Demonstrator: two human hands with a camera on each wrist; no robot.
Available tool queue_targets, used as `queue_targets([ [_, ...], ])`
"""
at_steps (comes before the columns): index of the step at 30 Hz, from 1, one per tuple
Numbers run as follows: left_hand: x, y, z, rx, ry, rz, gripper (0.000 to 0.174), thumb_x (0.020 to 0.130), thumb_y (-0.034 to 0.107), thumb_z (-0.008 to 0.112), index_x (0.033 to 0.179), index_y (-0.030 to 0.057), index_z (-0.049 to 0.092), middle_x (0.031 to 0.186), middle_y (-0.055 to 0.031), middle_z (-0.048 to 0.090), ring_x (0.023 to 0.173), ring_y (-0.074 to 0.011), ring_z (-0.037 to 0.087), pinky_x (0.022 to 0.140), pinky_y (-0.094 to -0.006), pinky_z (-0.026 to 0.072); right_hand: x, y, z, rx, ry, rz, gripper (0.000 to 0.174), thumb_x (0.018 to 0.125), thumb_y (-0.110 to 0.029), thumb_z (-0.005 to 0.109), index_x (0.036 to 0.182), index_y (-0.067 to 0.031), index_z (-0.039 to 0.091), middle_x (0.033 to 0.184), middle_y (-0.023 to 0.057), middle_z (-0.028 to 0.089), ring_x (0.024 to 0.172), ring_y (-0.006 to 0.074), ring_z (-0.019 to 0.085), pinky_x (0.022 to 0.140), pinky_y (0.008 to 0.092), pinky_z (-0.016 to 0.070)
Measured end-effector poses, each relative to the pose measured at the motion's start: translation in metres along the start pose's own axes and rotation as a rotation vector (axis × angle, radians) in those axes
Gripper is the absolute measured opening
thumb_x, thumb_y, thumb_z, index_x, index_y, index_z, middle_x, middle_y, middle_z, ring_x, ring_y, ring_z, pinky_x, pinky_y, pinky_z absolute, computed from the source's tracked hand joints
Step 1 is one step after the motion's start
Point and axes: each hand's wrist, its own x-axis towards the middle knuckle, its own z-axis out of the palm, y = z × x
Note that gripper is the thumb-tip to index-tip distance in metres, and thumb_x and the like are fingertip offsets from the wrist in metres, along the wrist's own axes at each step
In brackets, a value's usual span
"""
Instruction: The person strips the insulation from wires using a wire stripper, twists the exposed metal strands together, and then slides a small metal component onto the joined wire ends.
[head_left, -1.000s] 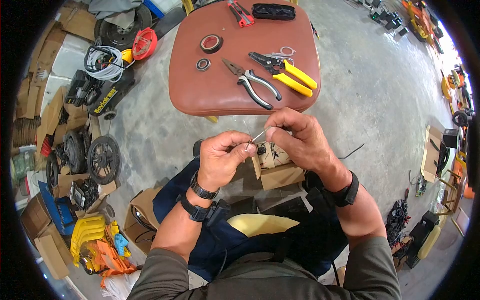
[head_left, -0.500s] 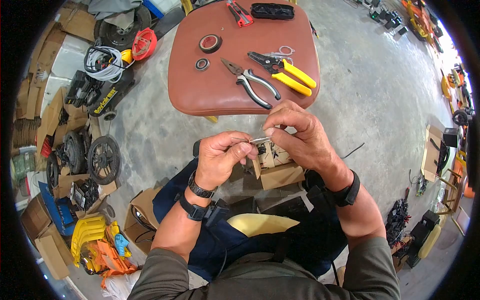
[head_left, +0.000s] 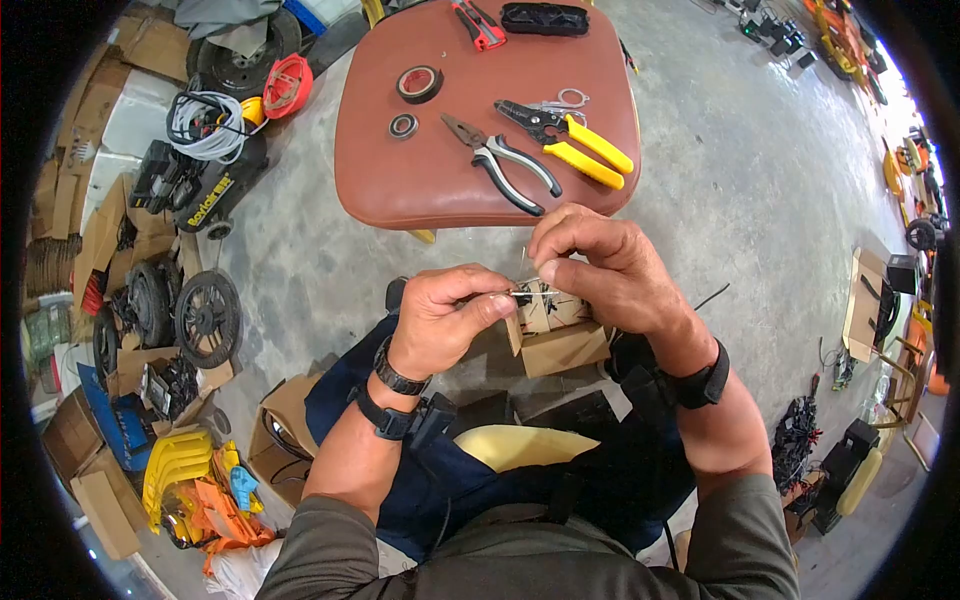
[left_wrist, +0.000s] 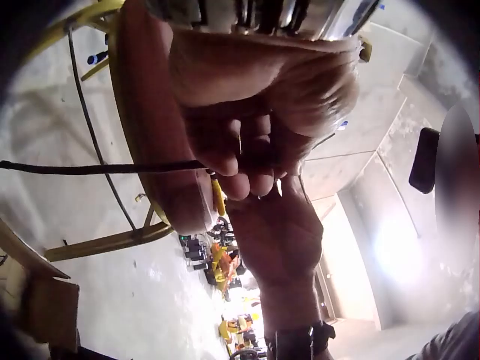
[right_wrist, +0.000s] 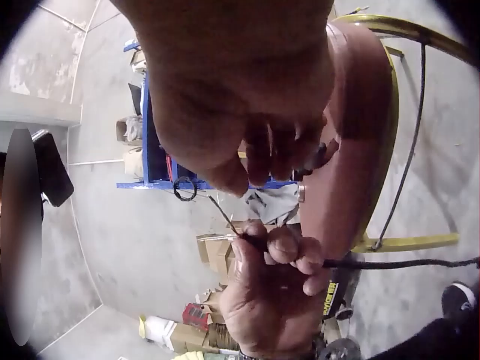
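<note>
ahead: stool [head_left: 400,185] edge close; below: cardboard box [head_left: 565,350]; right: bare floor [head_left: 760,170]

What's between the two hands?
A short stretch of thin wire, pinched by the left hand and right hand; the head view shows it.

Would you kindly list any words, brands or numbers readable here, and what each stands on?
Yellow lettering on the black machine on the floor: too blurred to quote.
Yellow print on a black casing, right wrist view: unreadable.
Wire, pliers and tape roll: no text visible.
</note>
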Motion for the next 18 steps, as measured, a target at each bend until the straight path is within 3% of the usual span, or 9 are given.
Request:
queue_targets([
  [2,0.000,-0.003,0.001,0.065,0.030,0.029,0.015,0.094,0.011,0.072,0.101,-0.0024,0.071,0.086,-0.0082,0.072,0.077,-0.0119,0.067,0.066,-0.0240,0.0511,-0.001,-0.002,0.000,-0.038,0.009,-0.015,0.008,0.087,-0.002,0.069,0.094,-0.0046,0.069,0.101,0.0051,0.063,0.100,0.0182,0.060,0.089,0.0325,0.0477],
  [5,-0.001,0.005,0.007,-0.024,0.139,-0.129,0.014,0.095,0.010,0.070,0.102,-0.0016,0.071,0.086,-0.0066,0.072,0.075,-0.0100,0.066,0.064,-0.0221,0.0498,-0.003,-0.003,0.003,-0.138,0.052,-0.088,0.009,0.085,-0.003,0.069,0.094,-0.0054,0.069,0.107,0.0074,0.062,0.103,0.0206,0.061,0.091,0.0336,0.0477],
  [10,0.000,-0.002,0.007,-0.036,0.242,-0.132,0.012,0.097,0.010,0.067,0.102,-0.0009,0.069,0.086,-0.0063,0.072,0.073,-0.0101,0.066,0.060,-0.0215,0.0489,-0.004,0.002,0.009,-0.306,0.123,-0.146,0.010,0.084,-0.004,0.070,0.094,-0.0060,0.070,0.112,0.0105,0.060,0.104,0.0247,0.061,0.091,0.0353,0.0484],
  [18,0.001,-0.003,0.008,-0.100,0.274,-0.119,0.014,0.097,0.013,0.067,0.101,-0.0011,0.068,0.085,-0.0083,0.072,0.073,-0.0129,0.067,0.059,-0.0234,0.0500,-0.002,0.008,0.010,-0.274,0.161,-0.076,0.009,0.084,-0.004,0.069,0.092,-0.0034,0.070,0.106,0.0096,0.062,0.099,0.0243,0.063,0.086,0.0342,0.0510],
])
